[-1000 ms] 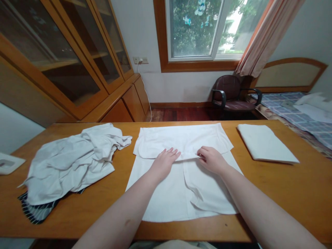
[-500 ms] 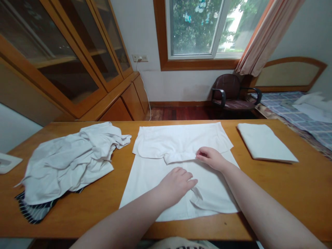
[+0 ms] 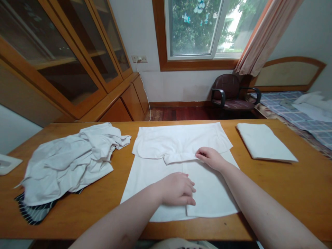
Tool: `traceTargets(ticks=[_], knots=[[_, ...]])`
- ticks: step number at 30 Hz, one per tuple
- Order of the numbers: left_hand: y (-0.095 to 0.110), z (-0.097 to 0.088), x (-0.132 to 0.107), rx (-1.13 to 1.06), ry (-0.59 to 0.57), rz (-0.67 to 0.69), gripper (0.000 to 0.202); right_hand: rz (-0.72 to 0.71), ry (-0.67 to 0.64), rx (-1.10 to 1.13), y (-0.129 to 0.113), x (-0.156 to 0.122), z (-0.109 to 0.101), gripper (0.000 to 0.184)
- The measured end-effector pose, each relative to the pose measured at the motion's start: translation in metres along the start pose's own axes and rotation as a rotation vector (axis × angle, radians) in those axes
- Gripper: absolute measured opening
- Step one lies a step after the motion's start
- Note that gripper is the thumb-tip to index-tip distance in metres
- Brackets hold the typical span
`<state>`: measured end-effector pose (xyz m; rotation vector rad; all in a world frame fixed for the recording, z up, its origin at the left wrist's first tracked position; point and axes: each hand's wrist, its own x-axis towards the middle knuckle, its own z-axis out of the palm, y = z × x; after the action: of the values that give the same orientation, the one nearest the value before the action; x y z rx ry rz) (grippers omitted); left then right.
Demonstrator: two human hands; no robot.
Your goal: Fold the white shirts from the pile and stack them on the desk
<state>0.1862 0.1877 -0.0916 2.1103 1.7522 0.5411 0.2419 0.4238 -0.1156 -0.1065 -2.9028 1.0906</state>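
A white shirt [image 3: 155,173] lies flat on the wooden table [image 3: 285,186] in front of me, its sleeves folded in across the top. My left hand [image 3: 177,189] rests on the lower middle of the shirt, fingers together and laid flat over the front placket. My right hand [image 3: 209,157] sits at the edge of the folded sleeves, fingers pinched on the fabric there.
A crumpled pile of white clothes [image 3: 70,160] over a striped garment [image 3: 36,211] lies at the left. A folded white garment [image 3: 263,141] sits at the right. A white object [image 3: 6,163] shows at the far left edge. Beyond the table stand a chair [image 3: 230,93], a cabinet and a bed.
My left hand slid from the sleeve edge down the shirt front toward me, flattening the loose lower flap. My right hand stayed pinched on the sleeve edge.
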Motion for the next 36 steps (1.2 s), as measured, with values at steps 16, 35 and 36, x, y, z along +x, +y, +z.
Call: traceTargets(ticks=[16,35,36], knots=[[-0.13,-0.047,0.044,0.432,0.373,-0.856,0.054,-0.044,0.145,-0.461,-0.028,0.106,0.03,0.052],[-0.2,-0.053,-0.034,0.381,0.398,-1.253,0.072,0.457,0.213,-0.572,0.087,0.081,-0.034,0.077],[-0.2,-0.053,-0.036,0.376,0.394,-1.258,0.073,0.455,0.206,-0.568,0.088,0.079,-0.035,0.077]])
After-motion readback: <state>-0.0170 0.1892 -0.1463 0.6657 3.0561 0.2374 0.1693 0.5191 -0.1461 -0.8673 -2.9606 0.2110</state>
